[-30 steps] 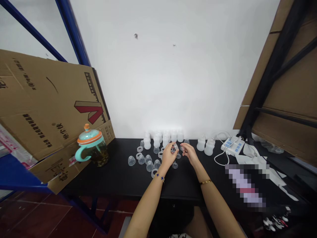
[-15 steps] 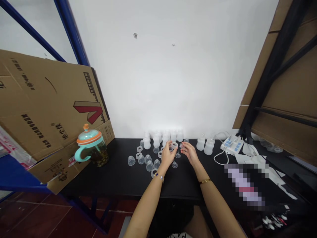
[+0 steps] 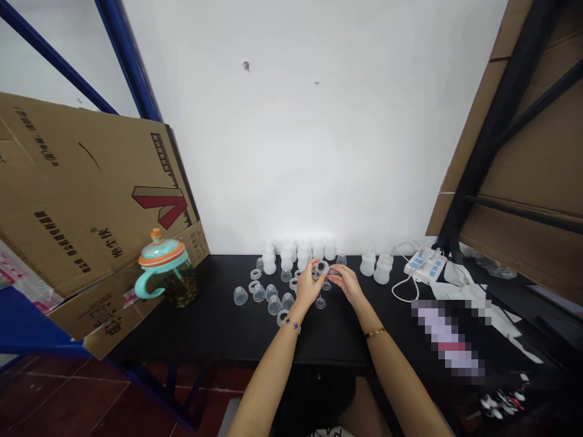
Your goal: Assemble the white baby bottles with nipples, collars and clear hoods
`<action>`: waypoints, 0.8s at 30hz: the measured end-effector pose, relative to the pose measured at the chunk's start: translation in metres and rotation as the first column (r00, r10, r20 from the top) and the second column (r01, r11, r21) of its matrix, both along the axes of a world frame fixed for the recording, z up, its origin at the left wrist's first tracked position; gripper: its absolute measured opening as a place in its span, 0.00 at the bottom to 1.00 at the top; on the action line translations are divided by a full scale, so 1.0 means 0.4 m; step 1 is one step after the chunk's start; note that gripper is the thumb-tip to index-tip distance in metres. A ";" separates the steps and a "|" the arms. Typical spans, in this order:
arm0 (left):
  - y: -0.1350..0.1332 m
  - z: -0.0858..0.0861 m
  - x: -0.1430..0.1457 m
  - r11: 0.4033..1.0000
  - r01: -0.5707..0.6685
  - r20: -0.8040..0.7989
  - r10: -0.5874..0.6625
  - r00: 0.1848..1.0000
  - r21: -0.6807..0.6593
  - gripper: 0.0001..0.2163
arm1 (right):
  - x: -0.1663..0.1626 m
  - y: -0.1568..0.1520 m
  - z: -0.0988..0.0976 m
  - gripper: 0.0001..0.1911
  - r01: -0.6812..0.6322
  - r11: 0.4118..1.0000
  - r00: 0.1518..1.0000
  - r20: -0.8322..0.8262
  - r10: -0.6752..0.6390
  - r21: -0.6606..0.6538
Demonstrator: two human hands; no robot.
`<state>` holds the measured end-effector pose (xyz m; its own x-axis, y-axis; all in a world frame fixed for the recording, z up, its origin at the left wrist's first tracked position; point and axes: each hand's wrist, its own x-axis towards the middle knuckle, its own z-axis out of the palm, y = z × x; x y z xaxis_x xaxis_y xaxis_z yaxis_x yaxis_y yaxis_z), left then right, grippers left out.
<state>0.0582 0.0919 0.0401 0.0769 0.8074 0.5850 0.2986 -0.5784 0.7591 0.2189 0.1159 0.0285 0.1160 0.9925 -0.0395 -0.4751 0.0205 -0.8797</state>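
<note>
My left hand point(image 3: 310, 290) pinches a white bottle collar ring point(image 3: 322, 265), its opening facing me. My right hand point(image 3: 348, 283) holds a clear bottle nipple point(image 3: 332, 271) between thumb and fingers, close against the ring's right side. Whether the nipple is inside the ring I cannot tell. Below the hands a loose clear nipple point(image 3: 320, 302) rests on the black table point(image 3: 204, 331). Left of my left hand lie several clear domed caps point(image 3: 274, 305) and white rings point(image 3: 282, 318). White baby bottles point(image 3: 269, 263) stand along the wall behind.
Two bottles with tops fitted point(image 3: 383, 268) stand to the right. Beyond them are a white power strip point(image 3: 426, 266) with a cable and crumpled white sheets point(image 3: 460, 291). A teal-lidded pitcher point(image 3: 175, 282) and a large cardboard box point(image 3: 91, 200) are at the left.
My right hand has moved left with the nipple, up to the ring. The ring has turned slightly to face me more, while my left hand stays nearly in place.
</note>
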 end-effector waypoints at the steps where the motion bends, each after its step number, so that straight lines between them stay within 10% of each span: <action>1: -0.001 0.000 0.000 1.000 0.000 -0.013 0.000 1.000 0.006 0.18 | -0.001 -0.001 0.001 0.06 -0.005 1.000 1.000 0.004 0.005 -0.006; 24: 0.008 -0.009 -0.004 0.991 -0.035 -0.270 0.068 0.961 0.127 0.18 | -0.014 -0.009 0.006 0.09 -0.125 0.990 0.992 0.001 0.126 -0.066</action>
<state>0.0565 0.0949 0.0366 0.2071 0.7396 0.6404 0.5166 -0.6386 0.5704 0.2134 0.1122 0.0308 -0.0088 0.9945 -0.1046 -0.4654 -0.0966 -0.8798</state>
